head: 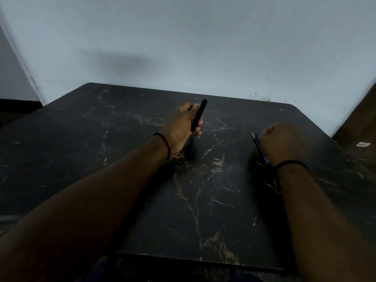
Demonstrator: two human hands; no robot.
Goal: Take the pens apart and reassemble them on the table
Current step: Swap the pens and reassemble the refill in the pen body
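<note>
I see left hand (181,127) fingers (198,129) closed on a black pen (198,117), right hand (281,143) fisted on blue pens (256,143) above the dark surface (203,200); no loose parts visible, so teardown looks barely started, I reckon.

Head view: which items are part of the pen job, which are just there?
Job:
black pen in left hand
blue pens in right hand
table

Just there:
wrist bands
white tag on the floor, right
</note>
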